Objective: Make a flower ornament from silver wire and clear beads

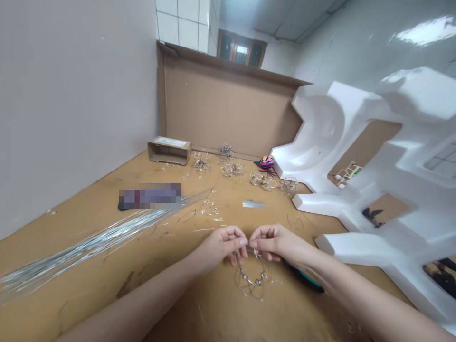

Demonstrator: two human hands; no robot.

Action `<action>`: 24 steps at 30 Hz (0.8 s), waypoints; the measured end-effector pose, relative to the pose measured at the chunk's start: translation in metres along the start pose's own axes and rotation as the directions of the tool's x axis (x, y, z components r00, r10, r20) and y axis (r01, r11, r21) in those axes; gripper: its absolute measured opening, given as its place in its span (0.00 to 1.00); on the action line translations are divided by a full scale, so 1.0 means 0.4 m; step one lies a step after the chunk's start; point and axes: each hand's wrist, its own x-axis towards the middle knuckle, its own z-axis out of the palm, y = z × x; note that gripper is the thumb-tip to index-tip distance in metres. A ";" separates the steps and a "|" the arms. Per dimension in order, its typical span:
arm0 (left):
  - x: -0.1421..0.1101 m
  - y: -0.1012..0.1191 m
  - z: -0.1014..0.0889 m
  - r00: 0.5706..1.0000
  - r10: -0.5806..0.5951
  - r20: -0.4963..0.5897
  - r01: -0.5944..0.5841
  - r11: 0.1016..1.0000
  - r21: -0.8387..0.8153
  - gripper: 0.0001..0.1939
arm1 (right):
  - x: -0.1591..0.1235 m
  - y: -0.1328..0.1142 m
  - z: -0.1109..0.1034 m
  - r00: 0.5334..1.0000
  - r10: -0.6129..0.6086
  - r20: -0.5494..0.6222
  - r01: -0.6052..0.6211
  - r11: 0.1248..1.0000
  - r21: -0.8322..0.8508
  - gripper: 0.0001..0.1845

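My left hand (231, 243) and my right hand (270, 242) meet close together above the table, thumb and forefinger of each pinched. Between and below the fingertips is a wire ornament (258, 283) of thin loops with several shiny beads along a curved strand. Both pinches appear to be on its upper wire ends, though the exact grip is too small to see. Partly under my right wrist lies a tool with a teal and black handle (309, 281); its other end is hidden. Short cut wires (253, 204) lie in a small bundle beyond my hands.
Long silvery wires (117, 232) stretch across the left side, beside a blurred dark packet (149, 195). Several finished-looking wire shapes (231, 169), a small open carton (169, 151) and a colourful ornament (266, 162) stand at the back. White foam (320, 128) borders the right; cardboard (228, 104) walls the back.
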 end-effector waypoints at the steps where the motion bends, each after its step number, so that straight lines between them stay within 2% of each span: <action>1: 0.000 0.001 0.001 1.000 -0.010 0.008 0.010 1.000 -0.008 0.13 | -0.003 0.000 0.002 1.000 -0.003 0.009 0.002 0.999 0.049 0.11; 4: -0.002 0.004 0.003 0.997 -0.047 0.063 0.050 0.998 -0.038 0.11 | -0.015 0.001 0.003 0.999 -0.006 0.051 -0.003 0.988 0.157 0.09; 9: -0.004 0.009 0.008 0.990 -0.074 0.118 0.079 0.996 -0.039 0.12 | -0.031 0.015 0.001 0.998 -0.006 0.065 -0.004 0.989 0.149 0.10; 11: -0.003 0.008 0.010 0.994 -0.074 0.085 0.076 0.997 -0.021 0.12 | -0.031 0.017 0.006 0.999 -0.019 0.048 0.013 0.993 0.119 0.11; 15: 0.000 0.002 0.015 0.997 -0.054 -0.049 0.058 0.995 0.084 0.13 | -0.028 0.010 0.014 1.000 0.006 0.009 -0.006 1.000 0.008 0.14; 17: -0.001 0.001 0.017 0.995 -0.051 -0.091 0.063 0.989 0.131 0.13 | -0.034 0.008 0.001 0.999 0.028 -0.018 -0.029 0.998 -0.055 0.16; 19: -0.003 0.005 0.019 0.991 -0.062 -0.116 0.079 0.985 0.150 0.13 | -0.051 0.014 -0.031 0.997 0.000 -0.080 -0.017 0.976 -0.216 0.17; 20: -0.004 0.008 0.019 0.990 -0.072 -0.120 0.090 0.984 0.156 0.13 | -0.065 0.021 -0.054 0.992 -0.038 -0.124 -0.009 0.936 -0.351 0.17; 21: -0.005 0.011 0.020 0.990 -0.083 -0.116 0.101 0.982 0.162 0.13 | -0.082 0.031 -0.080 0.981 -0.101 -0.167 -0.003 0.848 -0.531 0.14; 23: -0.007 0.017 0.020 0.990 -0.097 -0.098 0.113 0.978 0.174 0.13 | -0.121 0.058 -0.130 0.963 -0.162 -0.217 -0.091 0.562 -0.822 0.16; 24: -0.007 0.019 0.020 0.991 -0.099 -0.089 0.113 0.978 0.176 0.14 | -0.141 0.074 -0.150 0.966 -0.168 -0.197 -0.101 0.456 -0.884 0.23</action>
